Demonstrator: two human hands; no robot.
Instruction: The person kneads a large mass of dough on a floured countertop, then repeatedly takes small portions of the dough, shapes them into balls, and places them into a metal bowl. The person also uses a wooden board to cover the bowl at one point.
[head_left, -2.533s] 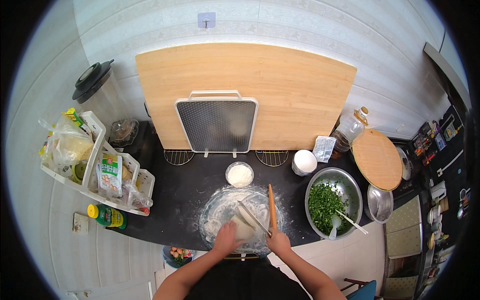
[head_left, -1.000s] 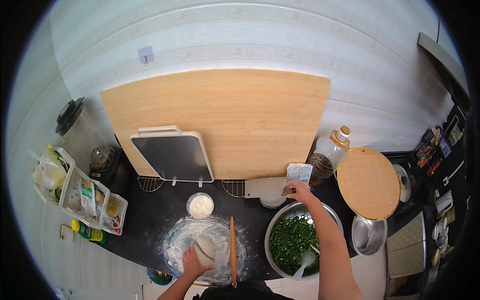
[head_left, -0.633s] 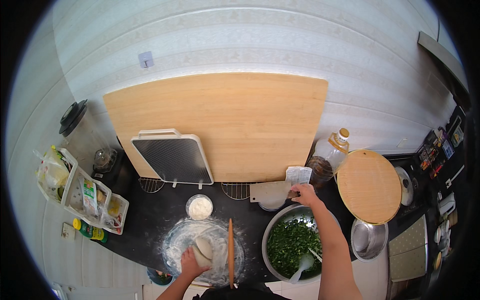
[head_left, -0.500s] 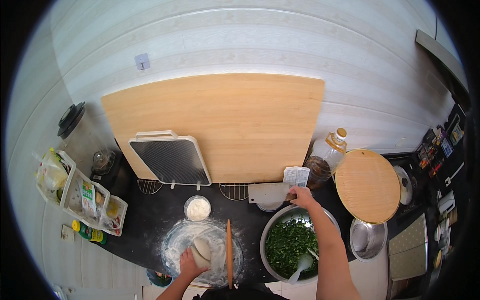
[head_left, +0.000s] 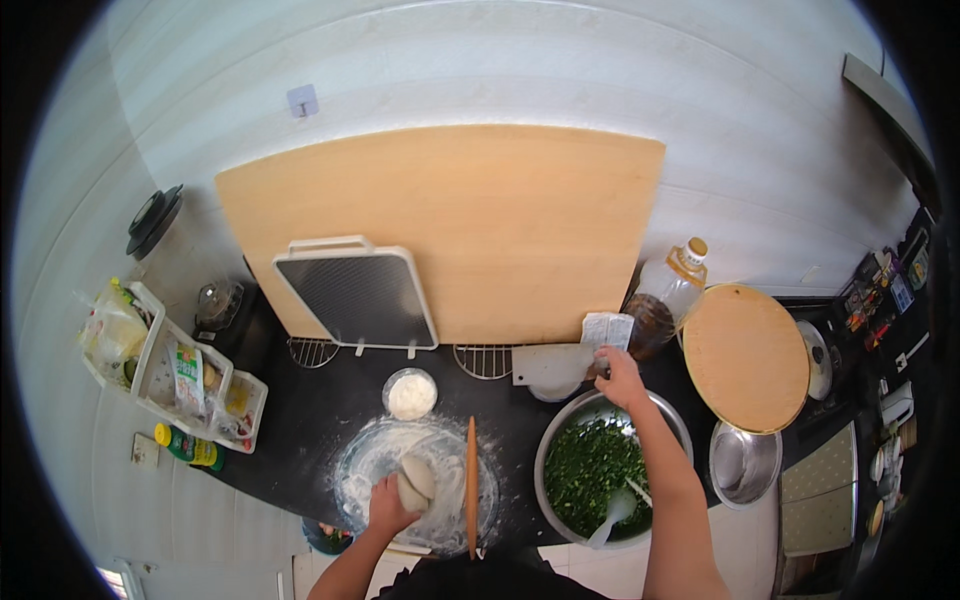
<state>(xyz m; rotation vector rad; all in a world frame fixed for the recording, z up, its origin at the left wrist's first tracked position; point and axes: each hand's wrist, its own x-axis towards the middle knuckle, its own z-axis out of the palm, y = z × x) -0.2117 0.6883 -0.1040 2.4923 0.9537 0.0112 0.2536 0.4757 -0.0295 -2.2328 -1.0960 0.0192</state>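
On a floury clear round mat (head_left: 464, 480), my left hand (head_left: 389, 508) curls round a pale lump of dough (head_left: 415, 480) with a deep split along it. A wooden rolling pin (head_left: 472, 485) lies just right of the dough. My right hand (head_left: 622, 380) is at the handle of a cleaver (head_left: 545, 364), its thumb and forefinger apart. The cleaver's blade rests flat across a small bowl (head_left: 556, 391). Below my right forearm stands a steel bowl (head_left: 543, 478) of chopped greens (head_left: 595, 470), with a pale spoon (head_left: 613, 515) in it.
A small bowl of flour (head_left: 411, 395) stands behind the mat. At the back, a big wooden board (head_left: 500, 220) and a dark framed board (head_left: 360, 297) lean upright. A bottle (head_left: 665, 300), round wooden board (head_left: 747, 355) and steel basin (head_left: 745, 465) are right; plastic baskets (head_left: 195, 375) are left.
The view has tilted slightly, shifting everything right and up. My right hand's fingers have loosened from the cleaver's handle, while the cleaver stays on the small bowl. My left hand keeps hold of the dough.
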